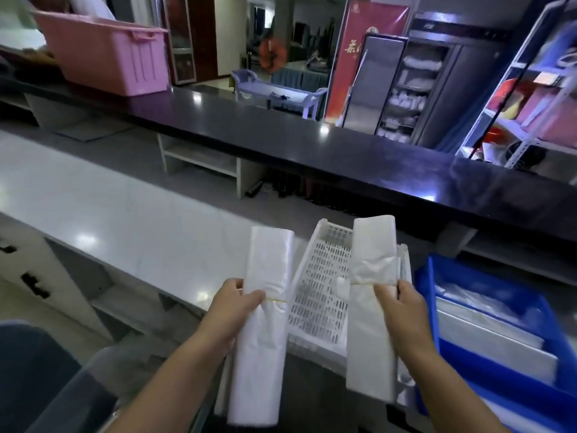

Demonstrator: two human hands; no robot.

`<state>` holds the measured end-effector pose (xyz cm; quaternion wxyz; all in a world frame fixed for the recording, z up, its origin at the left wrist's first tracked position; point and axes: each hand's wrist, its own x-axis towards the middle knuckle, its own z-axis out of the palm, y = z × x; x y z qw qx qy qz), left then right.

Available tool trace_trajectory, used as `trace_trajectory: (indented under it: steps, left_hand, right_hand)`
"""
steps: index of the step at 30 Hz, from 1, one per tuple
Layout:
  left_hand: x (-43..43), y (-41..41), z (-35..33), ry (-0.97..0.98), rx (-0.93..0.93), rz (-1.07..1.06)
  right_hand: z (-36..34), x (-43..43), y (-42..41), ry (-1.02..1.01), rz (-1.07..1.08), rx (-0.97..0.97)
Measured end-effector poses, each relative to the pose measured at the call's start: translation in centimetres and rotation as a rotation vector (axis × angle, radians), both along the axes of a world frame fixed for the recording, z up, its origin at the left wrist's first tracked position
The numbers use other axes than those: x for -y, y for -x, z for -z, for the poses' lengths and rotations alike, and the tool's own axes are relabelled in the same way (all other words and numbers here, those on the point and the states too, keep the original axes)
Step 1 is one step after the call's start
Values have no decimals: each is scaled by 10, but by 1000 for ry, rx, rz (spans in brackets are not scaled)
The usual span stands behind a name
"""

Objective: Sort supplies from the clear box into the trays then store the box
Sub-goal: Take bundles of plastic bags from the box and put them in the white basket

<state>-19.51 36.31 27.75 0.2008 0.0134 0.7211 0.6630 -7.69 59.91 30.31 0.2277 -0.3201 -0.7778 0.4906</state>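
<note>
Gripping bag bundles (265, 323) mid-length in both hands (231, 310).

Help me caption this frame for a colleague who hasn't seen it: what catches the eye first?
Two banded bundles of white plastic bags, one in the left hand, one in the right hand, held above a perforated white tray. A blue bin sits at right, a pink tub far left on the dark counter.

blue tray (431, 310) cut off at right edge; contents blurred.
</note>
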Motion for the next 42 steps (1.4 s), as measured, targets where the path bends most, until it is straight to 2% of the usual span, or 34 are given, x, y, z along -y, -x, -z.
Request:
trace_trajectory:
  steps: [7,11,17,20,22,26,27,29,30,31,33,35,37,39,40,42]
  left_hand:
    - [-125,37,-6,199,-157,169]
    - [-173,51,6,456,-292,212]
    - [-202,59,32,732,-416,247]
    - [-206,54,42,950,-715,285]
    - [-203,52,50,992,-837,369]
    - [-194,54,53,1062,-794,630]
    - [-194,56,50,1053,-794,644]
    - [-199,56,41,907,-759,568]
    - [-201,54,33,763,-646,485]
    - [-204,52,25,571,-453,406]
    - [-209,50,9,144,2,384]
    - [-209,52,2,-91,179,394]
    - [-203,57,-4,-169,185,328]
    - [-194,67,-3,-125,61,233]
    - [-187,73,-1,-69,-30,195]
    - [-172,87,1,17,-144,163]
  right_hand:
    - [3,-92,33,63,6,30]
    - [8,-127,46,93,-28,37]
    - [19,-152,58,115,-64,73]
    - [20,-153,62,125,-72,91]
    - [21,-151,64,129,-65,92]
    - [21,-138,68,107,-53,104]
    - [20,-134,70,109,-49,100]
    - [20,-126,73,117,-20,70]
    - [18,-121,74,125,-7,49]
    - [16,-117,76,147,-8,28]
    - [12,-107,81,231,-57,-23]
    - [9,-99,86,299,-133,-45]
    - [8,-96,91,308,-187,-39]
    - [13,-98,92,248,-232,22]
    - [19,-101,90,142,-276,114]
    - [33,-108,84,-262,-476,414]
